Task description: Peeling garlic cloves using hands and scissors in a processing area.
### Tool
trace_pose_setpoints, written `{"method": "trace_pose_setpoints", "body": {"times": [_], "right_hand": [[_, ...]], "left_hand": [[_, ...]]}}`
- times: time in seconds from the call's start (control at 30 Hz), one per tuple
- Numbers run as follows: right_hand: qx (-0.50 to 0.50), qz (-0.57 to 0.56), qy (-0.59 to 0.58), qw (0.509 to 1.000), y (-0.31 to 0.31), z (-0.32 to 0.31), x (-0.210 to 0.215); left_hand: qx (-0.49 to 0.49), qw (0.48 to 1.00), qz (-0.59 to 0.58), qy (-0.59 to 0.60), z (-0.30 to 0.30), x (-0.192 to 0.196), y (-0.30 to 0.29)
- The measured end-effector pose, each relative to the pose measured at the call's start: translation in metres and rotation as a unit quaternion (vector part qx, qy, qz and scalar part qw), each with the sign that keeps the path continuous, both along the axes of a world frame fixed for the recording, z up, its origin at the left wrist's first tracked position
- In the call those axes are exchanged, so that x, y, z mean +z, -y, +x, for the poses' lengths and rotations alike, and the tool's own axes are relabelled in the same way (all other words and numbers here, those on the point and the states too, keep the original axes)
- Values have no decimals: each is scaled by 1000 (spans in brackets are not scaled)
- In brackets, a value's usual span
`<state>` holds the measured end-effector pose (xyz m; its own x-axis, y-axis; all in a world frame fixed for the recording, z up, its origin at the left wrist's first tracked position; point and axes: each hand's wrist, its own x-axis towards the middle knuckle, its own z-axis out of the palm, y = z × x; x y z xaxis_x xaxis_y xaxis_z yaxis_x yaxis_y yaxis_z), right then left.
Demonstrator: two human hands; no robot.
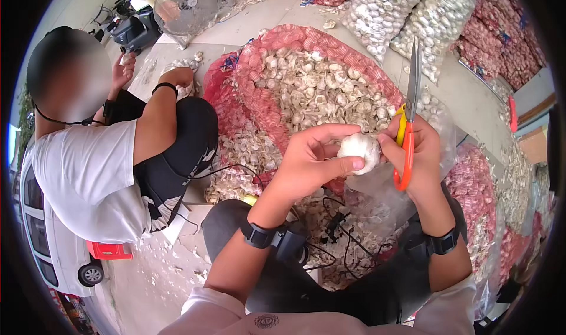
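Note:
Between the fingers and thumb of my left hand (312, 161) is a white garlic bulb (359, 153), held in front of me at the middle of the view. My right hand (421, 152) has scissors (407, 140) with one orange and one yellow handle; their blades point up and away from the bulb. The thumb and a finger of that hand also reach to the bulb's right side. Beyond both hands lies a large open red mesh sack (377, 78) heaped with garlic bulbs (330, 90) and loose skins.
At left a co-worker in a white shirt (82, 176) sits with hands near garlic. Full clear bags of garlic (383, 17) and stacked red mesh sacks (495, 34) stand at the back right. A fan (187, 5) is at the back left. Cables (348, 241) and skins lie between my legs.

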<state>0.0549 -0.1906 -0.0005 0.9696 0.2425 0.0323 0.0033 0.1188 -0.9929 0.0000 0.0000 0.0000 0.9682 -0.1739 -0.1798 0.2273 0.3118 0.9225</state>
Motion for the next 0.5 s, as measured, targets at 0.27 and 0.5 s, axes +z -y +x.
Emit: {"method": "trace_pose_setpoints", "body": {"times": [0.27, 0.5], "right_hand": [[10, -84, -66, 994, 13, 0, 0], [-6, -66, -14, 998, 22, -9, 7]], "left_hand": [[19, 992, -79, 95, 6, -14, 6], [29, 993, -64, 92, 12, -21, 19]]}}
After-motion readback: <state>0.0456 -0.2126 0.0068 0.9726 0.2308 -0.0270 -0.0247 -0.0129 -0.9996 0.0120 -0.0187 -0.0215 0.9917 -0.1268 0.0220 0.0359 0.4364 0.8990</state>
